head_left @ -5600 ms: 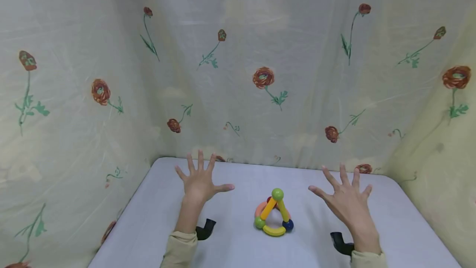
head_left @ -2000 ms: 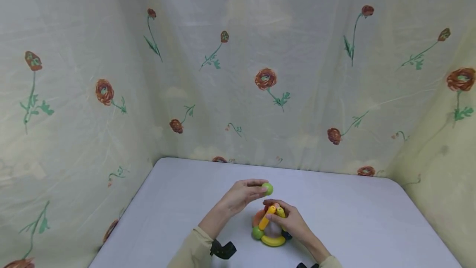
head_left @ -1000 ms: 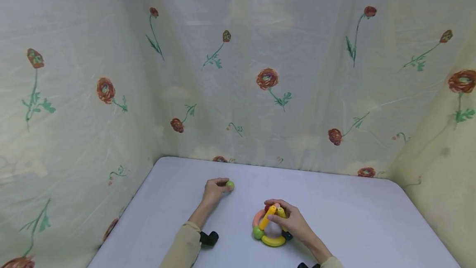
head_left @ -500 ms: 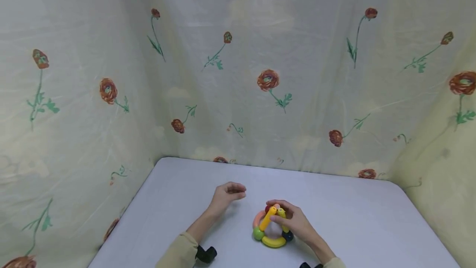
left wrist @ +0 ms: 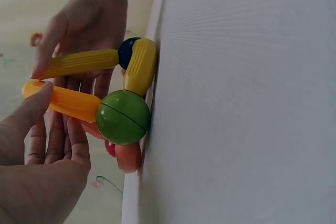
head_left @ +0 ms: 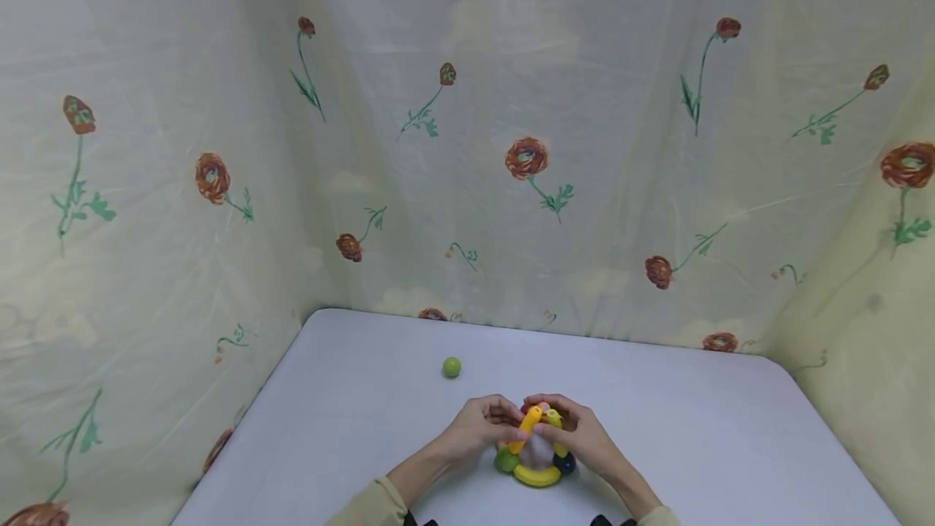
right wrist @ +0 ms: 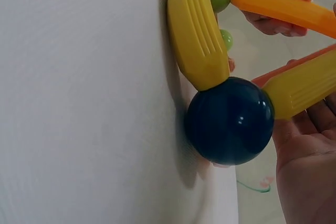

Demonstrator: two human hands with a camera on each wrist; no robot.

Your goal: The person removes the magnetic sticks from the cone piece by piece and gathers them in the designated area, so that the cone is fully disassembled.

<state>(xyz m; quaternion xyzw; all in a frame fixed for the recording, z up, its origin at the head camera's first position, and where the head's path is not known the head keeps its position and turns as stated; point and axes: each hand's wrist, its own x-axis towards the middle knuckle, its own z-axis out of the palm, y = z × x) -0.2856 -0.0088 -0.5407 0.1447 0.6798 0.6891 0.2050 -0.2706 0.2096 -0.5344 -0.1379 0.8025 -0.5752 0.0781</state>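
A magnetic stick-and-ball toy stands on the table, its base ring made of a curved yellow piece (head_left: 536, 476), a green ball (head_left: 506, 460), a dark blue ball (right wrist: 231, 121), a red ball (left wrist: 110, 148) and salmon curved pieces (left wrist: 128, 158). Straight rods lean up from it with bare upper ends. My left hand (head_left: 473, 430) pinches the orange rod (left wrist: 76, 103) between thumb and fingers. On the other side, my right hand (head_left: 586, 435) holds the straight yellow rod (left wrist: 79, 63) near its top. A third, salmon rod is mostly hidden behind the fingers.
A loose light green ball (head_left: 452, 367) lies on the white table (head_left: 365, 396), beyond and left of the toy. Flower-printed curtains (head_left: 409, 185) hang behind the table and along both sides.
The left hand took the green ball off the toy's top, set it down at the left and let go. It has since come back to the orange rod; the right hand has stayed.
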